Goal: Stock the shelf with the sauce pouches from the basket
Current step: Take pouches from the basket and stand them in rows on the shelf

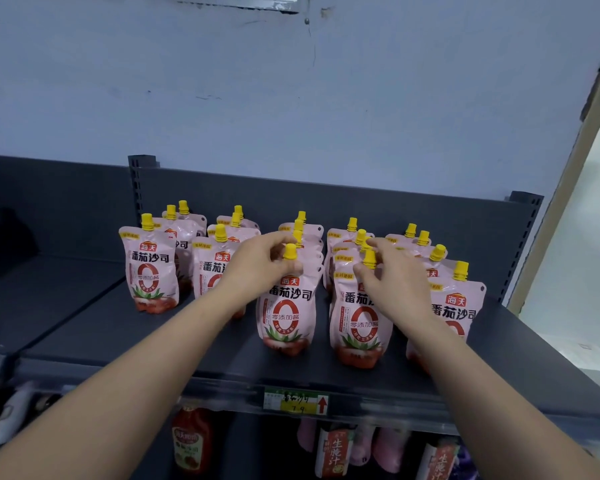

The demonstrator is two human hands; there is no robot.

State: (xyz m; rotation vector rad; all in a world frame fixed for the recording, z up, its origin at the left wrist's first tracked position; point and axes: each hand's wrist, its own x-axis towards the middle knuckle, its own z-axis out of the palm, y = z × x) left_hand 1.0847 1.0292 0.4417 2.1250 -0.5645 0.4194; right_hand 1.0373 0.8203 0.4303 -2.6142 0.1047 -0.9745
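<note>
- The left hand (260, 263) pinches the yellow cap (290, 251) of a sauce pouch (286, 313), which stands under its fingers on the shelf (153, 334).
- The right hand (394, 275) pinches the neighbour pouch (359, 327) at its top, just left of the palm.

Head view. Grey shelf (118, 327) w/ five rows of upright pink tomato-sauce pouches (151, 271), yellow caps. L hand (257, 261) pinches spout of front pouch (286, 317) directly above price tag (297, 403); R hand (392, 275) pinches spout of neighbour pouch (359, 327), above-right of tag. Red sauce bottle (191, 441) below-left of tag.
</note>
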